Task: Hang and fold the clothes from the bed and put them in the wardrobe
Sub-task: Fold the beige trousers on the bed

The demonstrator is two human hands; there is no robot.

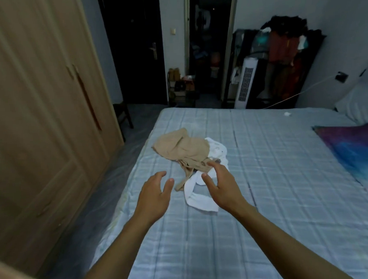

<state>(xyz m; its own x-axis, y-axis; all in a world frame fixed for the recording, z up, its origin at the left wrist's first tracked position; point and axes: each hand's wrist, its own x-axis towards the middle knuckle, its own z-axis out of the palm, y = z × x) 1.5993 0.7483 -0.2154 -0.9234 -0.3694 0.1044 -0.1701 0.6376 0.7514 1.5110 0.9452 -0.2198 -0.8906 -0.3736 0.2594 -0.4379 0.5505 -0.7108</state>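
On the bed a beige garment lies atop a white garment, just beyond the left hand and seemingly under the right hand, both with relaxed, spread fingers holding nothing

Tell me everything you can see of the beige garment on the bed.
The beige garment is thin, soft-looking cloth, crumpled in a loose unfolded heap, with narrow strips trailing toward the camera. It lies on the checked light-blue bed near its left edge, partly over a white garment. The right hand reaches over its near end, fingers spread; contact cannot be told. The left hand is open beside the trailing strip, apart from it.
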